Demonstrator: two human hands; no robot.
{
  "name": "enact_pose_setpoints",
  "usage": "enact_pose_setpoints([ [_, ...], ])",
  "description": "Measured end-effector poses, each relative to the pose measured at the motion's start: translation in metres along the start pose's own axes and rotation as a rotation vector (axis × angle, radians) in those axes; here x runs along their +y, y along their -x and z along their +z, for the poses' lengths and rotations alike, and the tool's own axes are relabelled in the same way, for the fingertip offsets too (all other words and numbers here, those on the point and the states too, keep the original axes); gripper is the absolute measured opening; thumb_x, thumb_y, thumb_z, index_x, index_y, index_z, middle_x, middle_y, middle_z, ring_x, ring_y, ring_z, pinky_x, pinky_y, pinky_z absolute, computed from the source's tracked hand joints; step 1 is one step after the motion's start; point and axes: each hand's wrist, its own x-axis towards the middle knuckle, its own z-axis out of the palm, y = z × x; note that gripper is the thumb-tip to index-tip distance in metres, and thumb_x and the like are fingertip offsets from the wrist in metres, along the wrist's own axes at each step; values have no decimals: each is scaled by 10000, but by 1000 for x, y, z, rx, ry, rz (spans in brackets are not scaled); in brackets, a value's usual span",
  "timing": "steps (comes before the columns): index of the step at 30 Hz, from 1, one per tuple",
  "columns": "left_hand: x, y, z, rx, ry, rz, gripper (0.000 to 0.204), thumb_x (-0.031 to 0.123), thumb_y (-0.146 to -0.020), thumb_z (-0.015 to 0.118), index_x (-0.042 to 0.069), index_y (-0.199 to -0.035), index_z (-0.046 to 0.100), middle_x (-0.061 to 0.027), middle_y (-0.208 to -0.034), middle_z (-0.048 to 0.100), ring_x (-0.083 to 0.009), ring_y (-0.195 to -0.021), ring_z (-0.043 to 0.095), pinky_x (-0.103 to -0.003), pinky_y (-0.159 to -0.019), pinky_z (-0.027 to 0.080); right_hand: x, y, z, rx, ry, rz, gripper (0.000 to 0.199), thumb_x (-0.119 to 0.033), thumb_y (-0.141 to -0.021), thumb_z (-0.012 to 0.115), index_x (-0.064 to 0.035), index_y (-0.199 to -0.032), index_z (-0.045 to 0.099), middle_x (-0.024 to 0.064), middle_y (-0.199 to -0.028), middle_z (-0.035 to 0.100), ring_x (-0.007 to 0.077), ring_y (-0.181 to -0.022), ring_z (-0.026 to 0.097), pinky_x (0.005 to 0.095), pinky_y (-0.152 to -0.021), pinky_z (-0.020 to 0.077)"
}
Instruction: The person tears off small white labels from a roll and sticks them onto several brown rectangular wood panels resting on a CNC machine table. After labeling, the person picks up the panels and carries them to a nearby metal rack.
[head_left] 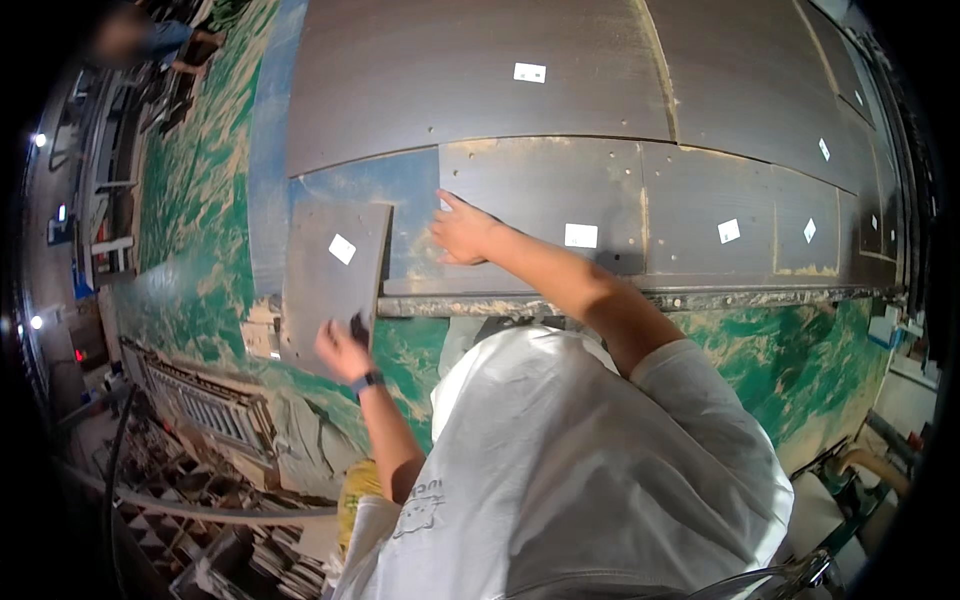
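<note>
Dark cut panel (330, 280) — left hand (343, 350) grip clamped on its edge, right hand (462, 232) flat, fingers apart

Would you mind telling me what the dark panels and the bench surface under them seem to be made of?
The dark panels look like laminated wood board: matte brown woodgrain faces, pale dusty cut edges and small drilled holes. The small panel gripped by the left hand matches. The bench surface showing between them looks like a worn blue sheet coated in sawdust; its material is unclear.
</note>
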Motion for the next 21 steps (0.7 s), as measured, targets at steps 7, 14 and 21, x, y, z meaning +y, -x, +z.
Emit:
enact_pose_setpoints([
  [7,40,40,142,-1074,663,-592,491,441,-921,534,75,-1248,528,-56,-1197,569,-193,-1108,495,-338,-923,393,25,52,-75,464,-513,-80,338,-393,-879,526,-90,-979,637,113,-1034,586,276,-1113,498,490,-1058,274],
  [14,92,68,99,-1147,482,-232,493,105,-803,632,-44,-1251,490,-136,-1157,588,-244,-1084,555,-354,-947,420,81,216,-6,560,-189,1188,459,-311,-795,604,-23,-1149,557,214,-1199,530,379,-1161,458,450,-986,367],
  [21,-13,31,-45,-745,717,-366,529,71,-795,639,-10,-1280,446,-113,-1170,566,-246,-1070,541,-368,-932,428,14,115,-6,418,-1104,1293,618,-524,-871,501,3,-1187,566,229,-1161,592,348,-1109,554,412,-958,406],
])
